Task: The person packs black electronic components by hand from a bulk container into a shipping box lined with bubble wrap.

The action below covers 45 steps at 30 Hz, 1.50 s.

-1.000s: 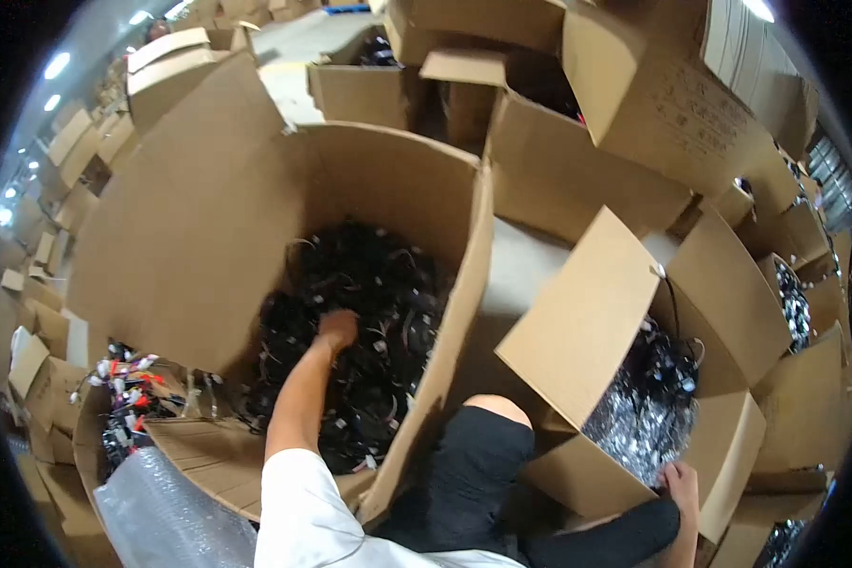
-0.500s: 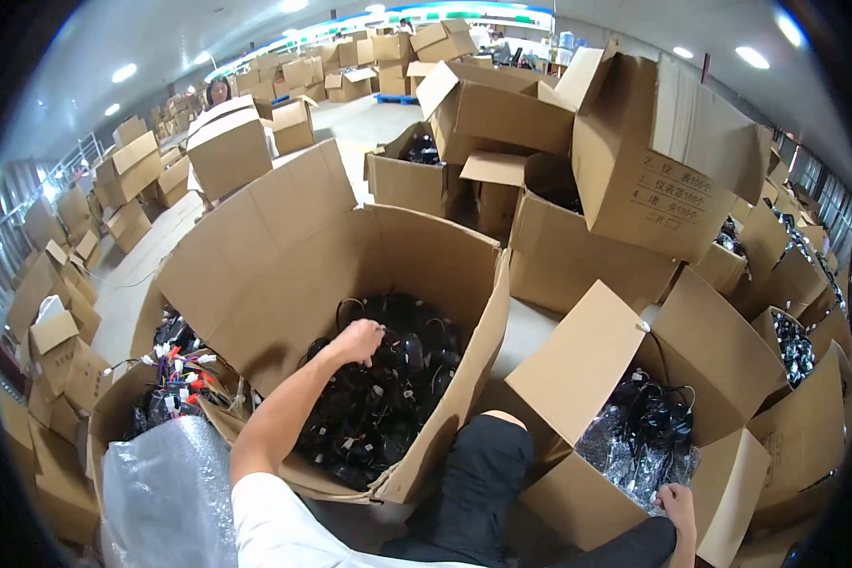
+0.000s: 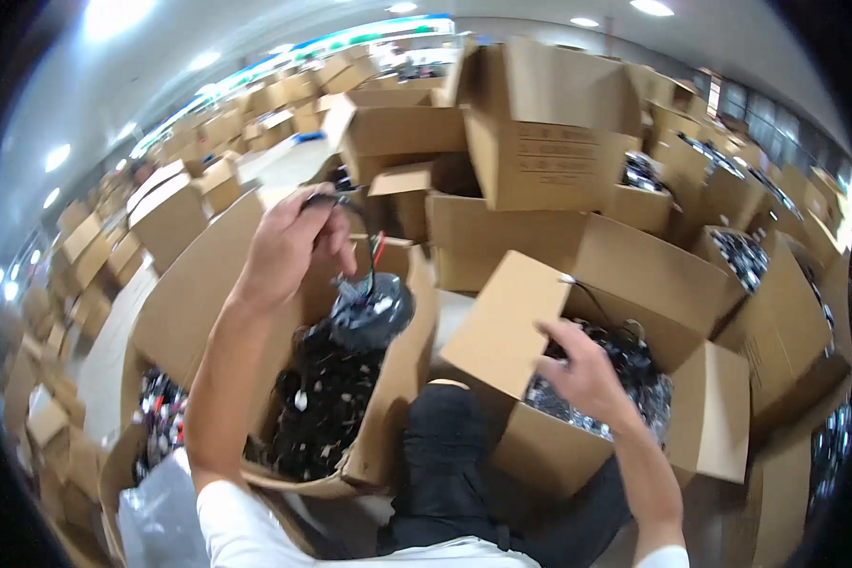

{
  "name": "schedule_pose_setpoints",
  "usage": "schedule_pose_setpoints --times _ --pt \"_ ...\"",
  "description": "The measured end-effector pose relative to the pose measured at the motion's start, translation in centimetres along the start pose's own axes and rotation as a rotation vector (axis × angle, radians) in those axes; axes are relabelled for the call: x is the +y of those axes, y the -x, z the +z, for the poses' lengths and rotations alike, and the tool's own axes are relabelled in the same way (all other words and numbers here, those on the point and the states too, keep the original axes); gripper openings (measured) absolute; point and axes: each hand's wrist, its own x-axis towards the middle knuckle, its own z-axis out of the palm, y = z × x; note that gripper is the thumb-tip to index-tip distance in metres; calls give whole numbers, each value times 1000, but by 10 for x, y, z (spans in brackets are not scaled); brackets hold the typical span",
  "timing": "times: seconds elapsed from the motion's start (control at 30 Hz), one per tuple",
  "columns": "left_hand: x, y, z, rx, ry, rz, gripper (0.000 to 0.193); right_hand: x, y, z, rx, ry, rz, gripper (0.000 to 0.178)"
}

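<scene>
Likely lift-out step: left hand (image 3: 303,237) gripping the wires (image 3: 379,248) of a bagged round black unit (image 3: 377,314) hanging just below it, right hand (image 3: 585,371) open by a carton flap (image 3: 502,322), contact unclear; next move calls for a steady grip.

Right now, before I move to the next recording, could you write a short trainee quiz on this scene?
1. Multiple choice: what hangs below the left grip?
A) a roll of tape
B) a dark wrapped part
C) a white cup
2. True or false: a red wire shows above that part.
3. Fill in: in the picture, the right grip partly overlaps a cardboard ____ of the right-hand box.

Key: 1 B; 2 true; 3 flap.
</scene>
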Motion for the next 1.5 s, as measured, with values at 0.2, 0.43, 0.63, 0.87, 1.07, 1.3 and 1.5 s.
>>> schedule_pose_setpoints --times 0.2,0.43,0.63,0.87,1.07,1.3,1.5 --pt "12 46 78 -107 320 -80 28 -38 -23 35 -104 25 -495 92" --pt "-34 34 96 -92 620 -383 30 -14 23 60 -208 -311 -338 67" --pt "-147 -29 30 -487 272 -115 43 56 53 -6 521 -709 469 46" --pt "-413 56 -104 159 -143 -909 31 154 165 -108 999 -896 513 48" --pt "-564 139 -54 203 -640 -920 38 160 216 -92 964 -718 693 43" --pt "-651 95 5 431 -404 -1213 71 146 195 -72 963 -635 734 35" --pt "-614 84 14 397 -253 -1290 59 137 184 -53 915 -774 744 44"
